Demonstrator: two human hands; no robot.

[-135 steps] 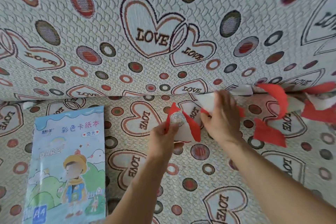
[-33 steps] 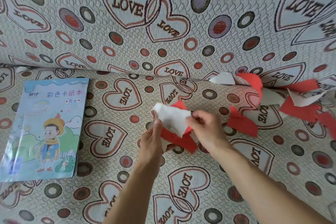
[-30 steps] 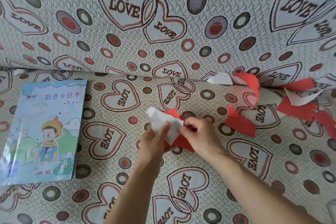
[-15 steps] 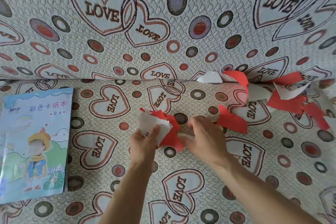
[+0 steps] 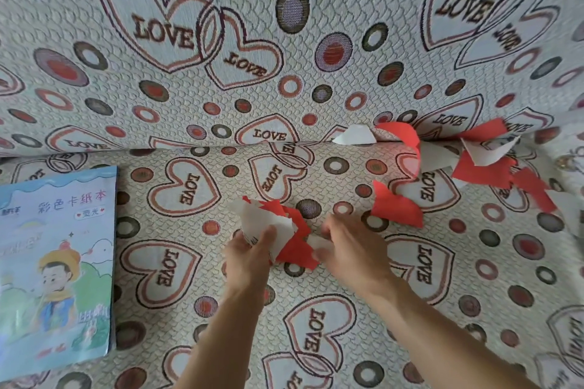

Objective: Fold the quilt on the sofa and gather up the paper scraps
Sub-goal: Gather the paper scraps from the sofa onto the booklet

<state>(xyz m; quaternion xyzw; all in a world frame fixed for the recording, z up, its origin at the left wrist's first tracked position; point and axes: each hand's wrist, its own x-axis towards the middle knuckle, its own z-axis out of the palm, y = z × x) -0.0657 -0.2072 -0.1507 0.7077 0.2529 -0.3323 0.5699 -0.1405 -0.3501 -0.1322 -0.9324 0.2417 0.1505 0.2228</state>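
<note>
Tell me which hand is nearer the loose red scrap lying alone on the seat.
Right. The right hand lies just below-left of the red scrap; the left hand, gripping the bundle of scraps, sits farther left.

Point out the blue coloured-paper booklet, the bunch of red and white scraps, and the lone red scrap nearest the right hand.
Blue coloured-paper booklet (image 5: 57, 262): head view, cover middle.
Bunch of red and white scraps (image 5: 268, 224): head view, white top piece.
Lone red scrap (image 5: 396, 208): head view, centre.
</note>
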